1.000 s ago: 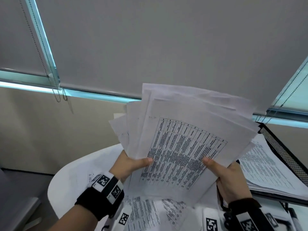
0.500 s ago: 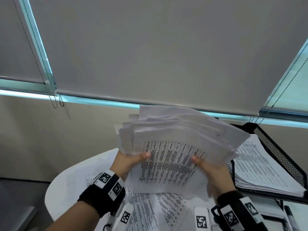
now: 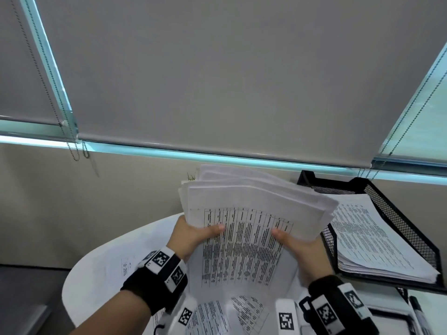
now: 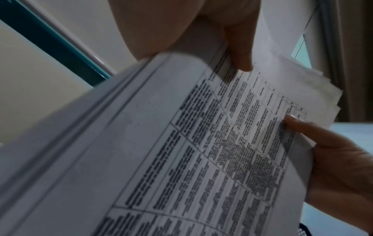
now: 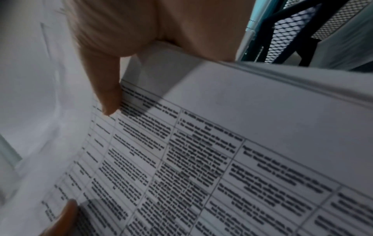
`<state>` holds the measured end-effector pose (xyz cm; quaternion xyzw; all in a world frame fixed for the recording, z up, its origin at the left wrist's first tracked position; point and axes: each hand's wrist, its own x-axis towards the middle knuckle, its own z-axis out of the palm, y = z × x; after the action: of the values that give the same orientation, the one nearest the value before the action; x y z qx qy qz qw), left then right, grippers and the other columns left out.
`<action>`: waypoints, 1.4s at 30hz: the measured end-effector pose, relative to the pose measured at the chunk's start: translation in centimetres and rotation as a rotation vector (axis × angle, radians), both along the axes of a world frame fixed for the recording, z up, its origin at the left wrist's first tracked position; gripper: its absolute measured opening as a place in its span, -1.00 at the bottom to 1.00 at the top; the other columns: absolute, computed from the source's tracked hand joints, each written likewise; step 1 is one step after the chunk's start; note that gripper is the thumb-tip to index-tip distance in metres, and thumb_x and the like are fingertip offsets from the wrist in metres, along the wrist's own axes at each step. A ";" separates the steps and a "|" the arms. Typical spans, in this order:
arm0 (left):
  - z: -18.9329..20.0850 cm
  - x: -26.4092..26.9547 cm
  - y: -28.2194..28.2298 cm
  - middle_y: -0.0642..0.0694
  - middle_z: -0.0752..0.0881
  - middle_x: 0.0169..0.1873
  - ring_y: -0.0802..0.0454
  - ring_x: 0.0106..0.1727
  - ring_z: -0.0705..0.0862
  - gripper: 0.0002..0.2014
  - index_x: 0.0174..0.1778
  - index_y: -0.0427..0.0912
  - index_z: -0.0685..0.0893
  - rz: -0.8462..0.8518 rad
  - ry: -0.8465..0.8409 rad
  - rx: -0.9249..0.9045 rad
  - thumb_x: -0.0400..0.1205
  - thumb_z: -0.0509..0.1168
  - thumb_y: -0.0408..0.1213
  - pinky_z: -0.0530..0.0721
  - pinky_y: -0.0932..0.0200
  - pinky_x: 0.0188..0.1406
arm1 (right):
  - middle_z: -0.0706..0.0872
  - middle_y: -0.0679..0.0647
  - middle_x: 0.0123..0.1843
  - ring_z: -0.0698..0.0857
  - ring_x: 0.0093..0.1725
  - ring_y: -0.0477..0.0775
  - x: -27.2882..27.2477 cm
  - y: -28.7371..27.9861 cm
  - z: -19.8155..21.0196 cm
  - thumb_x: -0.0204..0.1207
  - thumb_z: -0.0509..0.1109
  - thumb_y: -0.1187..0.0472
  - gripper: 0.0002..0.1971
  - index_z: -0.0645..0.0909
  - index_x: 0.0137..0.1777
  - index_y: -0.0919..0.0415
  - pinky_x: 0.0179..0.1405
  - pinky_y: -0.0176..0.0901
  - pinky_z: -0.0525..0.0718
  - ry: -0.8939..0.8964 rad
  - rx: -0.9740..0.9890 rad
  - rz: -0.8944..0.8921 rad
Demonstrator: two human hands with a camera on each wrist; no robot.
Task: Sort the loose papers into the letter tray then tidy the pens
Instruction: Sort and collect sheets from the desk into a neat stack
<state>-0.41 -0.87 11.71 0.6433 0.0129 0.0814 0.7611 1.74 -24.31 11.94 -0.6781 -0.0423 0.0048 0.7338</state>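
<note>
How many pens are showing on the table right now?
1 for sure: a dark pen at the bottom right corner of the head view, beside the black mesh tray. It is cut off by the frame edge, so others may be out of view or under papers.

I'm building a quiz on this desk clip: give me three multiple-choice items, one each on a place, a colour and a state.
1. Where is the letter tray? A left of the held papers; B right of them; C under the table.
2. What colour is it? A black; B white; C red.
3. How is the paper stack held? A left hand only; B lying loose; C both hands, with the right hand.

Answers: B, the tray sits at the right; A, black mesh walls; C, a thumb presses each side.
</note>
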 end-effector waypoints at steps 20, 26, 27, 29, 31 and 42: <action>1.7 -0.3 -1.1 -0.20 0.82 -0.21 -0.10 -0.13 0.81 -0.66 -0.14 -0.18 0.74 0.155 -0.023 -0.039 0.21 0.63 -0.30 0.78 0.03 -0.11 | 0.78 0.22 0.09 0.74 0.14 0.30 0.3 -0.3 1.5 0.01 0.73 0.06 -0.36 0.65 0.16 0.00 0.17 0.43 0.64 -0.063 0.082 0.033; 2.5 -1.0 -2.3 -0.02 0.76 -0.22 0.06 -0.18 0.73 -0.75 -0.14 -0.04 0.66 0.367 -0.143 -0.124 0.32 0.52 -0.16 0.71 0.25 -0.21 | 0.81 0.24 0.01 0.77 0.09 0.28 -0.5 -0.1 1.2 -0.02 0.69 0.07 -0.46 0.72 0.02 0.11 0.24 0.41 0.60 -0.018 0.069 0.042; 2.8 -1.1 -2.4 -0.03 0.75 -0.17 0.07 -0.14 0.72 -0.70 -0.12 -0.01 0.65 0.390 -0.170 -0.116 0.30 0.53 -0.07 0.69 0.24 -0.17 | 0.81 0.24 0.00 0.77 0.09 0.27 -0.5 0.0 1.2 0.01 0.70 0.09 -0.50 0.73 0.01 0.11 0.24 0.41 0.61 -0.017 0.071 0.042; 3.9 -1.2 -2.8 0.03 0.70 -0.13 0.26 -0.15 0.69 -0.65 -0.08 -0.01 0.63 0.450 -0.222 -0.123 0.30 0.52 0.00 0.65 0.35 -0.19 | 0.81 0.23 0.00 0.77 0.09 0.26 -0.5 -0.1 1.5 0.11 0.70 0.21 -0.59 0.73 -0.01 0.08 0.25 0.39 0.61 -0.016 0.071 0.042; 4.9 -1.0 -3.3 0.16 0.64 -0.13 0.46 -0.19 0.60 -0.62 -0.04 -0.04 0.61 0.503 -0.256 -0.109 0.32 0.48 0.01 0.53 0.45 -0.26 | 0.82 0.20 0.00 0.77 0.09 0.23 -0.5 -0.2 1.6 0.17 0.68 0.30 -0.64 0.75 -0.05 0.00 0.25 0.36 0.61 -0.026 0.066 0.053; 6.2 0.3 -3.0 -0.02 0.67 -0.33 0.15 -0.28 0.61 -0.87 -0.07 -0.01 0.52 0.663 -0.237 -0.046 0.58 0.34 -0.29 0.55 0.42 -0.26 | 0.82 0.22 -0.01 0.77 0.08 0.26 -0.2 -0.7 3.0 0.29 0.59 0.33 -0.75 0.78 -0.10 -0.02 0.26 0.34 0.62 -0.011 0.043 0.100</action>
<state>-0.11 -3.89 17.94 0.5728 0.1347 0.3978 0.7039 1.53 -25.03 14.98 -0.6593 -0.0801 0.0367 0.7467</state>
